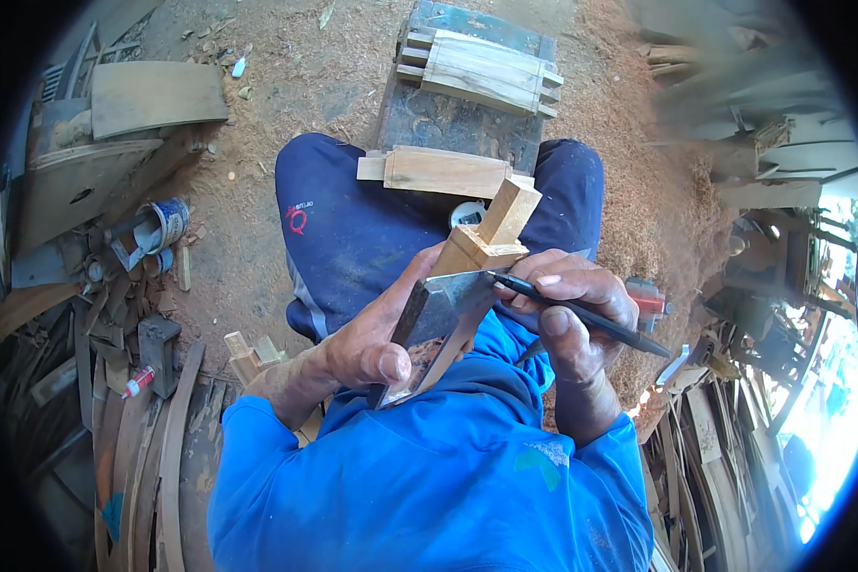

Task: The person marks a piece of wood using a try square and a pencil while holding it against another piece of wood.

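My left hand point(377, 348) is wrapped round a pale wooden piece point(467, 250) with a tenon standing up at its far end. The same hand presses a dark, flat metal square point(429, 315) against the wood, and its thumb lies along the near end. My right hand point(586, 310) pinches a black pen point(591, 324). The pen's tip touches, or nearly touches, the wood at the square's far edge. My fingers and the metal hide the lower part of the wooden piece.
Ahead, a worn bench point(467, 119) bears tenoned wooden boards point(491, 71); another tenoned piece point(448, 172) lies at its near end. Between my legs sits a round white-faced thing point(467, 214). Scrap wood point(143, 429) and a paint bucket point(167, 224) are at left, more strips point(705, 439) at right.
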Demonstrator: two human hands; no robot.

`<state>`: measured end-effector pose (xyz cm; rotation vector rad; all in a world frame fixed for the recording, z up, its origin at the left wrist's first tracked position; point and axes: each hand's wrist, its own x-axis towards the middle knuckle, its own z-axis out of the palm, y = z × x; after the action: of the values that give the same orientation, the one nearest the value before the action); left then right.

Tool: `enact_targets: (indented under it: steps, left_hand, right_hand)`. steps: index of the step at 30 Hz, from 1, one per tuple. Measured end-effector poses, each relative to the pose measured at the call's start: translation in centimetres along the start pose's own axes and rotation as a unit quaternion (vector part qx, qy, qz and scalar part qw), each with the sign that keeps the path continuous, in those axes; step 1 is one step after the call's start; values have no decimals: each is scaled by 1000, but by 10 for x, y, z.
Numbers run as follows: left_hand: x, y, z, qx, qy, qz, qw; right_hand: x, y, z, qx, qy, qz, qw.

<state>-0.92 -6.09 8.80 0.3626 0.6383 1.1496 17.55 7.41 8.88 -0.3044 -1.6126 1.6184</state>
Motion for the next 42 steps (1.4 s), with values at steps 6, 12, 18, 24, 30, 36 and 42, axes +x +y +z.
enact_targets:
  steps: [6, 12, 18, 24, 30, 36, 42]
  left_hand:
    - [3, -3, -1, 19, -20, 4, 1000]
    - [6, -3, 2, 23, -18, 6, 1000]
    - [3, 8, 12, 17, 10, -37, 999]
    - [6, 1, 10, 23, 38, -19, 999]
    - [8, -1, 14, 23, 76, -24, 997]
    - [6, 1, 12, 14, 77, -35, 996]
    - [4, -4, 6, 1, 56, -33, 998]
  right_hand:
    - [-2, 0, -4, 30, 21, -1, 999]
    - [-1, -1, -9, 37, 20, -1, 999]
    - [3, -1, -9, -10, 12, -40, 999]
    - [6, -2, -5, -60, 14, -56, 996]
    - [3, 4, -6, -63, 11, -61, 996]
    - [1, 7, -12, -68, -32, -62, 995]
    - [0, 6, -13, -64, -31, -46, 996]
